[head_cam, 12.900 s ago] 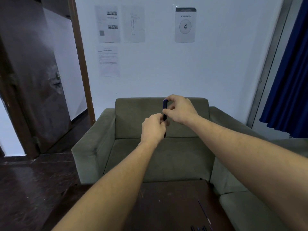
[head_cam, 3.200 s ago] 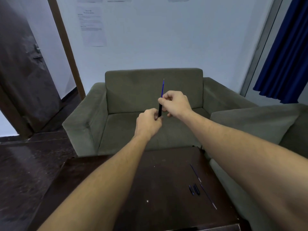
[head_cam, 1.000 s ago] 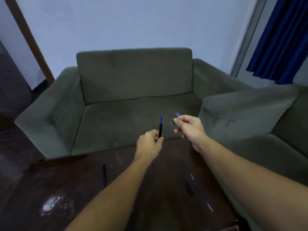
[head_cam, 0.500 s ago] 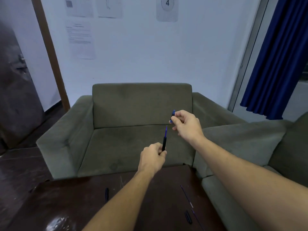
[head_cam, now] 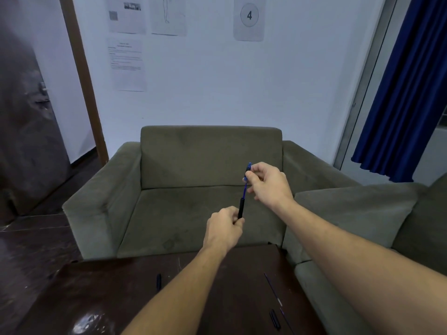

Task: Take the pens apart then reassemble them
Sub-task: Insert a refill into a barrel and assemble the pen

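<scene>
My left hand (head_cam: pixel 225 229) grips the lower end of a black pen barrel (head_cam: pixel 241 208), held upright in front of the sofa, with a thin blue refill (head_cam: pixel 245 189) sticking out of its top. My right hand (head_cam: pixel 267 182) pinches a small blue pen tip piece (head_cam: pixel 248 168) right at the upper end of that refill. On the dark table (head_cam: pixel 116 293) lie a black pen part (head_cam: pixel 158 281) near the left, a thin loose refill (head_cam: pixel 272 288) at the right, and a short black piece (head_cam: pixel 275 319) by the front edge.
A grey-green sofa (head_cam: pixel 210 189) stands just behind the table, with a second sofa section (head_cam: pixel 362 213) along the right. A dark door (head_cam: pixel 26 122) is at the left and a blue curtain (head_cam: pixel 408 93) at the right. Papers (head_cam: pixel 127 64) hang on the white wall.
My right hand has brought the blue tip piece from off to the side down onto the top of the refill. The camera has tilted up slightly.
</scene>
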